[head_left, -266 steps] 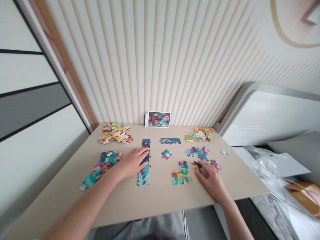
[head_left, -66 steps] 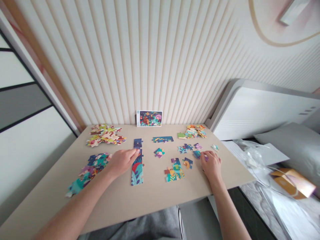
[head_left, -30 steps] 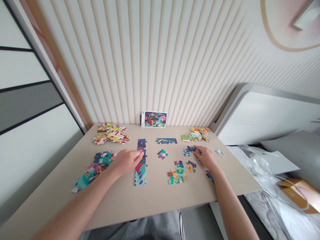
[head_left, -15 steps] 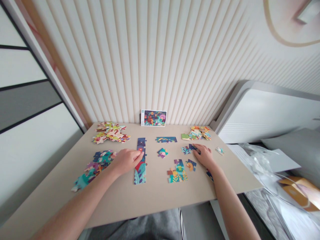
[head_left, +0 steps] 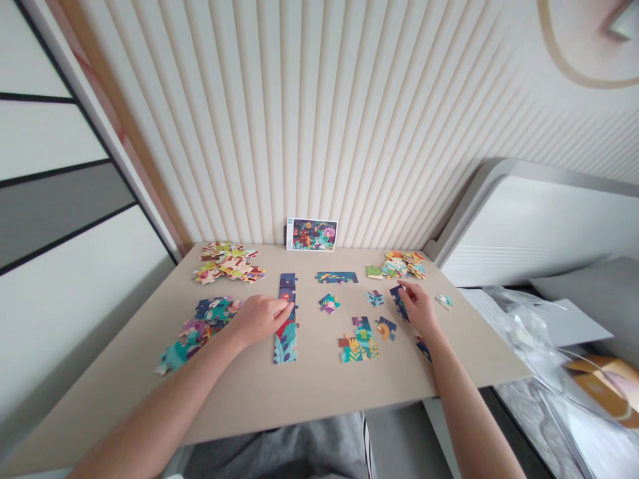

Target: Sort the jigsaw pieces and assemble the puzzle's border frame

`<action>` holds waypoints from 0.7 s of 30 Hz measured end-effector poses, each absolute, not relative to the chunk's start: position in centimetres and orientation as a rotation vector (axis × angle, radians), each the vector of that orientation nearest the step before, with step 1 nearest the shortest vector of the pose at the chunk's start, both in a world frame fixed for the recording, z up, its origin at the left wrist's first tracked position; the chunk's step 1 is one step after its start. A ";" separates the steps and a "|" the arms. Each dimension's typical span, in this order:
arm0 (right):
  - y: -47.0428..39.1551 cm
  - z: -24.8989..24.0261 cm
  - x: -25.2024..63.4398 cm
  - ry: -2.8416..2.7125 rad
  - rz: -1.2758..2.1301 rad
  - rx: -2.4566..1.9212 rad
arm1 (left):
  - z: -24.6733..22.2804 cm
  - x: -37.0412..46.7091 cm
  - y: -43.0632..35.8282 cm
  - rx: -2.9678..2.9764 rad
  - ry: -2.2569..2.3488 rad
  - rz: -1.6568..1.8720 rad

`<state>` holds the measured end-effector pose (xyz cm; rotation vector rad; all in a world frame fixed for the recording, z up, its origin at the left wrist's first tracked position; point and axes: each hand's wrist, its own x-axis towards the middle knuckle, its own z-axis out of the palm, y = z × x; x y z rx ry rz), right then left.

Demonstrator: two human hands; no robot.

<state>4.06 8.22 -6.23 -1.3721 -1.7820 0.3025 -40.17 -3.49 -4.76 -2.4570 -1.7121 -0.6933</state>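
Observation:
My left hand (head_left: 263, 319) is closed, its fingertips on the middle of an upright strip of joined jigsaw pieces (head_left: 286, 342), dark blue at the top and light blue leaves at the bottom. My right hand (head_left: 418, 308) grips a dark blue jigsaw section (head_left: 397, 301), partly hidden under its fingers. Left of it lies a loose leaf-patterned piece (head_left: 375, 299). Nearer me are an orange-and-blue piece (head_left: 386, 328) and a joined section with yellow plants (head_left: 360, 346). Another dark piece (head_left: 423, 348) shows partly beside my right wrist.
A picture card (head_left: 314, 235) leans on the wall behind the table (head_left: 319, 392). Piles of pieces lie at the back left (head_left: 228, 262), front left (head_left: 187, 339) and back right (head_left: 407, 263). A blue strip (head_left: 337, 277), a colourful piece (head_left: 329, 304) and a pale piece (head_left: 444, 301) lie apart.
My right hand has drawn the dark blue section away from the leaf-patterned piece and turned it more upright. My left hand stays on the strip. The view has shifted slightly.

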 end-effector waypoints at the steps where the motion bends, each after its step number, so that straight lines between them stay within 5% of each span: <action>1: 8.1 -6.2 3.9 -1.733 0.368 -1.346 | -4.7 -40.2 -3.5 -2.458 -1.711 -0.695; 7: 8.0 -5.9 3.3 -1.515 0.707 -1.219 | -4.7 -40.2 -3.5 -2.475 -1.695 -0.676; 21: 7.7 -5.7 2.5 -1.510 0.817 -1.137 | -4.9 -40.4 -3.4 -2.499 -1.663 -0.599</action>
